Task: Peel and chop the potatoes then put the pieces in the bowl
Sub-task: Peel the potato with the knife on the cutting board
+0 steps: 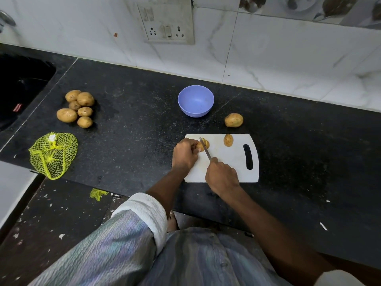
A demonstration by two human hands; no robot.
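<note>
L hand (pixel 184 154) fingers curled, pinning potato (pixel 203 145) on board (pixel 228 162); R hand (pixel 221 176) grips knife (pixel 205 149), blade across potato. Bowl (pixel 195 100) far.

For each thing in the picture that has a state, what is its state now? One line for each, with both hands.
Left hand: holds the potato being cut on the cutting board.
Right hand: grips the knife, blade on that potato.
Potato half: lies alone on the board.
Bowl: upright, empty.
Whole potato: unpeeled, beside the board.
Potato pile: unpeeled, uncut.
Net bag: empty, flat.
</note>
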